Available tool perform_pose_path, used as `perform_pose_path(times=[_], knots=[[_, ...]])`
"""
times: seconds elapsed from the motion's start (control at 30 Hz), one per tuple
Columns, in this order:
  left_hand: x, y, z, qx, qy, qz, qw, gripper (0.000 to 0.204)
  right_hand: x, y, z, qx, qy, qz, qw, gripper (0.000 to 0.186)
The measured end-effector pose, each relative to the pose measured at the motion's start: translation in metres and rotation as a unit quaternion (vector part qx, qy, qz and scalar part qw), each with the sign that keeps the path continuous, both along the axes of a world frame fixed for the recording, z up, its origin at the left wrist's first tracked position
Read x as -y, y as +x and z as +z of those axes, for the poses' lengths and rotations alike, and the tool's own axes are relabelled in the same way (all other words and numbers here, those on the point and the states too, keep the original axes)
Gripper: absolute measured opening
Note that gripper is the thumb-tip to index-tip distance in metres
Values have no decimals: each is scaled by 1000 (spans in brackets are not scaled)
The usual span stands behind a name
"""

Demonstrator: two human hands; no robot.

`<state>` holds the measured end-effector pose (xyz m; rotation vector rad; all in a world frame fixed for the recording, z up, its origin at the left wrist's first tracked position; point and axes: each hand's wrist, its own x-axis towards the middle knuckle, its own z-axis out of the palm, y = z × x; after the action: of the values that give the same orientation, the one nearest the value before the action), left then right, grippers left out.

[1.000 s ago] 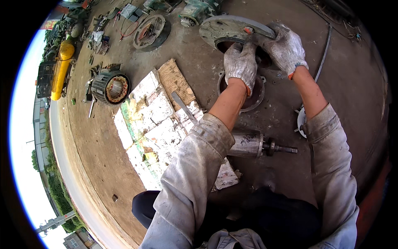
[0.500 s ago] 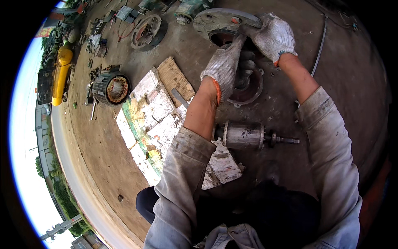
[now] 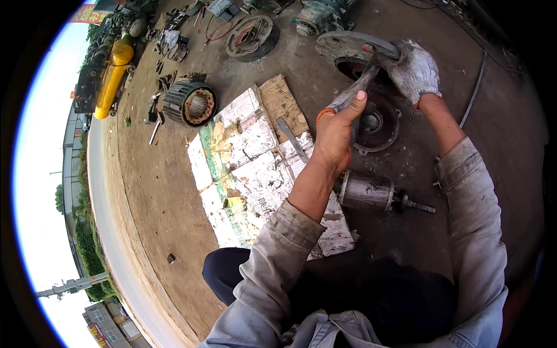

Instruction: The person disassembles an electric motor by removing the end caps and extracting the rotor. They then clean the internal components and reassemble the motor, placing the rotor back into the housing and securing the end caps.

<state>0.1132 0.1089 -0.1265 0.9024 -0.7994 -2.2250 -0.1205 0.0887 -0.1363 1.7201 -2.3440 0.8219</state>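
Observation:
A dirty white work glove with an orange cuff is partly off my left hand. My left thumb and the base of the palm are bare, the thumb stretched out; the other fingers are covered by the glove. My gloved right hand is closed on the stretched finger end of that glove. Just behind the hands a round grey metal flange cover stands tilted. Below it a dark round motor end cover lies on the ground. Nearer to me lies a motor rotor with its shaft pointing right.
Stained white cardboard lies left of my arms, with a flat metal bar on it. A motor stator housing and a round metal ring part lie farther left. A green motor stands at the back. A rod lies right.
The left glove has slid from my wrist toward the fingers, baring the thumb and palm base. My right hand keeps its grip near the flange cover. The view has shifted left.

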Motion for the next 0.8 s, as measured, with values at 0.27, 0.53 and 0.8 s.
perform_pose_path(times=[0.27, 0.53, 0.8], knots=[[33, -20, -120, 47, 146, 328, 932, 35, -5, -22, -4, 11, -21, -14, 1000, 47], [53, -123, -119, 300, -3, 219, 928, 62, -17, -29, -20, 27, -38, -23, 999, 48], [81, -136, -156, 325, -122, 219, 912, 51, -8, -26, 4, 61, -33, -2, 998, 40]])
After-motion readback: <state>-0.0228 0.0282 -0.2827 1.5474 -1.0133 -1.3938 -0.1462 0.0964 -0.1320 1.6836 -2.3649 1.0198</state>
